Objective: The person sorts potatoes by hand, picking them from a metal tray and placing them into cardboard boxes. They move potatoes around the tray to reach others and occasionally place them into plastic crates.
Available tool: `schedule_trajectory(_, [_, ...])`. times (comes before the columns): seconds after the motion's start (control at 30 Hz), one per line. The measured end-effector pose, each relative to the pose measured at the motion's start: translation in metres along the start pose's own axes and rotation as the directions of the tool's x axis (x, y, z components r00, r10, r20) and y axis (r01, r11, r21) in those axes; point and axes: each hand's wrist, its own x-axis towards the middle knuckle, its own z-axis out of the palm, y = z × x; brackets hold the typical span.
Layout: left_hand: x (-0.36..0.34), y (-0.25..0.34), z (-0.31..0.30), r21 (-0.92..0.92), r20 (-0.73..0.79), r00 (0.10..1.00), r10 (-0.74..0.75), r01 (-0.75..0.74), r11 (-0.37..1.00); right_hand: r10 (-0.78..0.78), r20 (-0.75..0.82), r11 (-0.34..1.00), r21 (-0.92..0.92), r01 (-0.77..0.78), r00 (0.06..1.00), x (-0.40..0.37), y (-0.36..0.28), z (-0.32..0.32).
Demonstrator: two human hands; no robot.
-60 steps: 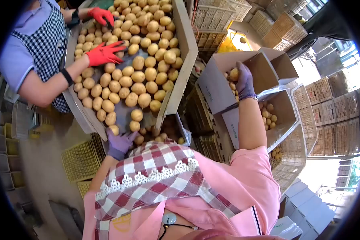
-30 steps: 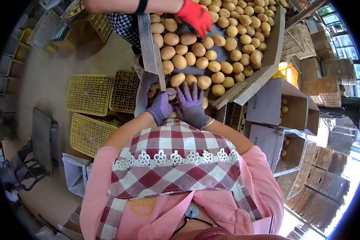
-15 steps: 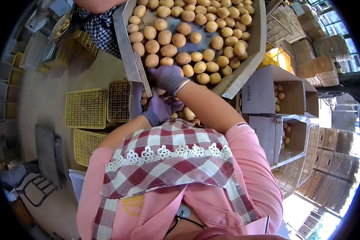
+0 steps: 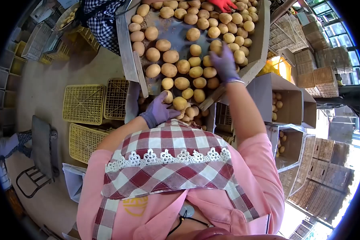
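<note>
Many round potatoes [image 4: 171,56] lie on a sorting table [image 4: 129,60] with raised wooden sides. My right hand [image 4: 225,64], in a purple glove, is over the right part of the table, fingers spread and slightly blurred, touching potatoes there. At the table's near opening my left hand [image 4: 161,109], also gloved in purple, rests with its fingers apart against potatoes at the edge. Just below that opening, more potatoes [image 4: 191,113] fill a box [image 4: 209,120] in front of my apron.
A co-worker's red-gloved hand [image 4: 224,5] reaches in at the top. Yellow crates [image 4: 84,104] stand on the left, near a chair [image 4: 42,148]. Cardboard boxes [image 4: 286,100] holding potatoes stand to the right, with stacked crates [image 4: 328,172] beyond.
My right hand has moved from the near opening up and right among the potatoes. My left hand has spread its fingers at the edge. A co-worker's red glove has appeared; several potatoes have shifted.
</note>
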Motion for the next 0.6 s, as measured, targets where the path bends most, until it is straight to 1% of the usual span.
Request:
schedule_trajectory(0.03, [0.002,-0.002,-0.002,-0.022,-0.009,1.0,-0.021,0.02,1.0,0.048,0.194,0.998,-0.056,-0.038,0.98,-0.004,-0.046,0.002])
schedule_trajectory(0.07, [0.0,-0.005,-0.004,0.016,0.033,0.999,0.024,-0.025,1.0,0.003,0.141,0.929,-0.366,0.049,0.99,-0.016,-0.065,0.037])
schedule_trajectory(0.1, [-0.009,-0.004,0.007,-0.015,-0.016,0.999,0.047,-0.048,0.999,-0.143,0.136,0.892,-0.412,0.187,0.98,-0.026,-0.088,0.053])
schedule_trajectory(0.13, [-0.023,0.0,0.027,-0.043,-0.067,0.995,0.07,-0.073,0.996,-0.216,0.056,0.928,-0.299,0.223,0.975,-0.039,-0.111,0.059])
schedule_trajectory(0.17, [-0.031,0.003,0.037,-0.069,-0.118,0.989,0.091,-0.1,0.993,-0.315,0.084,0.948,-0.017,0.317,0.945,-0.05,-0.127,0.066])
schedule_trajectory(0.2, [-0.027,0.005,0.024,-0.12,0.089,0.99,0.105,-0.094,0.988,-0.489,0.112,0.873,0.067,0.484,0.865,-0.069,-0.137,0.075])
schedule_trajectory(0.23, [-0.016,-0.001,0.012,0.0,0.107,0.967,0.23,-0.231,0.973,-0.608,0.156,0.784,-0.038,0.62,0.778,-0.097,-0.144,0.073])
schedule_trajectory(0.27, [-0.015,-0.001,0.008,-0.091,0.149,0.966,0.211,-0.199,0.976,-0.607,0.152,0.793,0.058,0.606,0.78,-0.117,-0.149,0.063])
schedule_trajectory(0.3, [-0.016,0.0,0.006,-0.178,0.195,0.961,0.196,-0.162,0.971,-0.614,0.143,0.789,0.118,0.602,0.776,-0.13,-0.142,0.068])
schedule_trajectory(0.37, [-0.015,-0.001,0.007,-0.127,0.131,0.956,0.262,-0.246,0.961,-0.619,0.167,0.784,0.084,0.615,0.767,-0.148,-0.124,0.062])
schedule_trajectory(0.4, [-0.015,-0.004,0.01,-0.105,0.098,0.95,0.297,-0.287,0.952,-0.607,0.231,0.791,0.088,0.605,0.761,-0.15,-0.12,0.051])
schedule_trajectory(0.43, [-0.016,-0.006,0.013,-0.116,0.029,0.972,0.232,-0.227,0.967,-0.589,0.294,0.802,0.091,0.591,0.753,-0.15,-0.119,0.039])
schedule_trajectory(0.47, [-0.022,-0.003,0.024,-0.124,-0.035,0.986,0.163,-0.166,0.978,-0.56,0.364,0.825,0.166,0.54,0.744,-0.15,-0.114,0.03])
schedule_trajectory(0.5, [-0.024,0.002,0.031,-0.132,-0.097,0.991,0.093,-0.106,0.986,-0.542,0.355,0.84,0.221,0.495,0.762,-0.146,-0.108,0.027])
schedule_trajectory(0.53, [-0.003,0.002,0.002,-0.158,0.016,0.999,0.051,-0.048,0.986,-0.527,0.284,0.839,0.322,0.438,0.801,-0.135,-0.1,0.021])
schedule_trajectory(0.57, [-0.01,0.001,0.013,-0.123,0.05,0.993,0.107,-0.101,0.987,-0.503,0.219,0.821,0.423,0.383,0.836,-0.121,-0.094,0.013])
schedule_trajectory(0.6, [-0.018,0.002,0.023,-0.131,-0.014,0.995,0.1,-0.101,0.986,-0.414,0.201,0.887,0.308,0.344,0.888,-0.108,-0.096,-0.001])
